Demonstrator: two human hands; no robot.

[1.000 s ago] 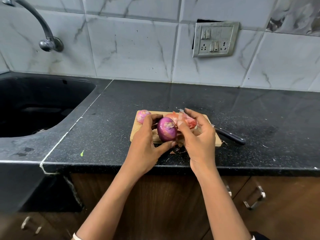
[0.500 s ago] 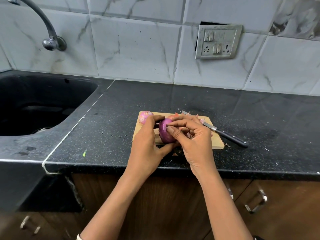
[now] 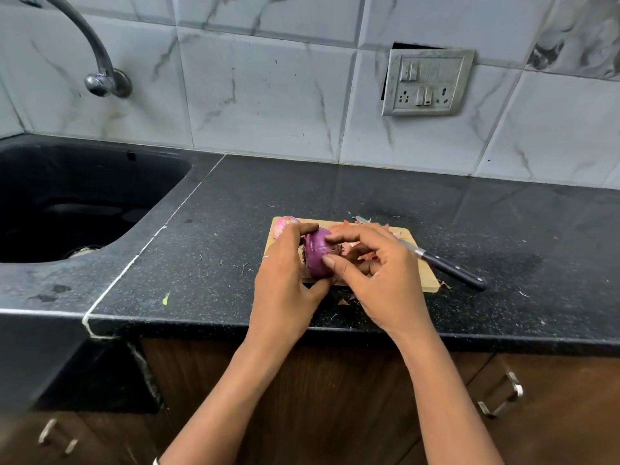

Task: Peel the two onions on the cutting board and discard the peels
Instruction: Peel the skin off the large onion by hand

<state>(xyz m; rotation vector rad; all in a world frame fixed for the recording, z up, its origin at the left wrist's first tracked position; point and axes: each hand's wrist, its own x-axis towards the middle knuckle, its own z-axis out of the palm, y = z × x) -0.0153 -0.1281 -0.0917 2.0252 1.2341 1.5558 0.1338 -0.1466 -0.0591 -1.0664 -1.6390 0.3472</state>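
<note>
Turned sideways since a second ago, the purple onion point(image 3: 315, 255) sits at the cutting board's point(image 3: 426, 280) near edge. The left hand point(image 3: 285, 283) grips it steady so the right hand point(image 3: 379, 280) can pinch skin at its end; peels point(image 3: 344, 225) and the second onion point(image 3: 283, 225) lie behind.

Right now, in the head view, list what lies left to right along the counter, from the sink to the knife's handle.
sink → left hand → purple onion → right hand → knife handle
</note>
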